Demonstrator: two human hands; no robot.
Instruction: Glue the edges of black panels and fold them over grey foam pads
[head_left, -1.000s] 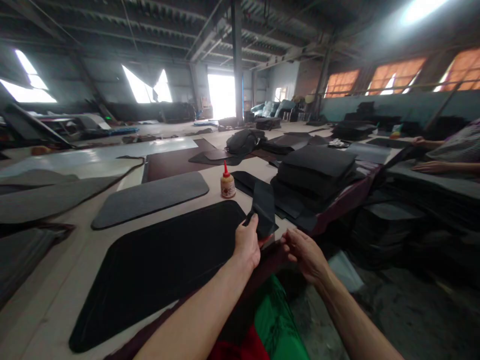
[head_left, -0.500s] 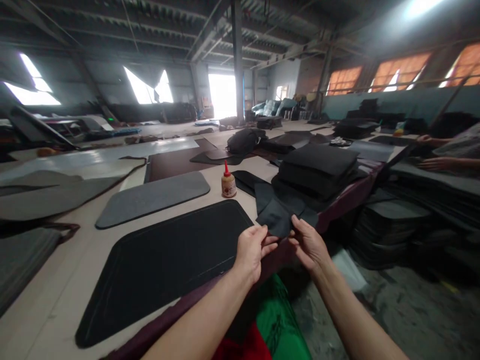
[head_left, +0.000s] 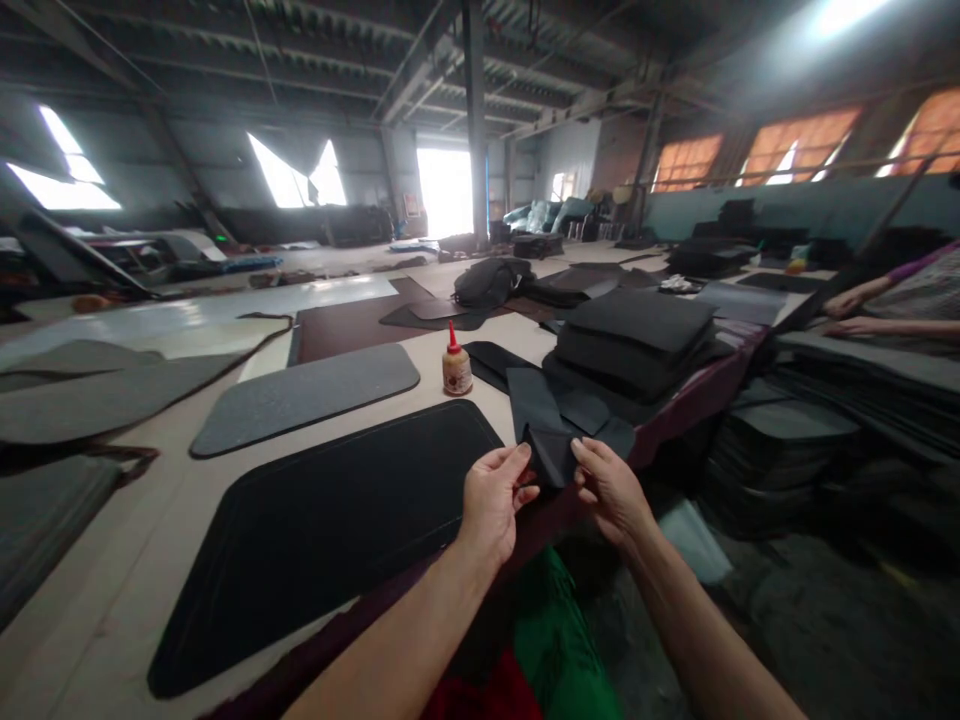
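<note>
Between my two hands is a small black piece of sheet material (head_left: 551, 452), possibly leather, with a crease or fold across it. My left hand (head_left: 499, 492) pinches its left edge between thumb and fingers. On the other side, my right hand (head_left: 611, 487) grips the right edge the same way. Just beyond lie more dark cut pieces (head_left: 534, 395) on the table. A black rounded panel with a stitched border (head_left: 322, 530) lies flat left of my hands. Behind it stands an upright glue bottle (head_left: 457, 370) with a red nozzle.
A grey rounded panel (head_left: 307, 395) lies beyond the black one. Stacked black panels (head_left: 634, 335) stand at the table's right edge. More stacks (head_left: 787, 430) are on the right, where another person's hands (head_left: 855, 312) rest. Grey sheets (head_left: 112, 390) spread at the left.
The black piece has turned and bent between my hands, now showing a fold. Both hands shifted slightly left. The other person's hands drew closer together at the right.
</note>
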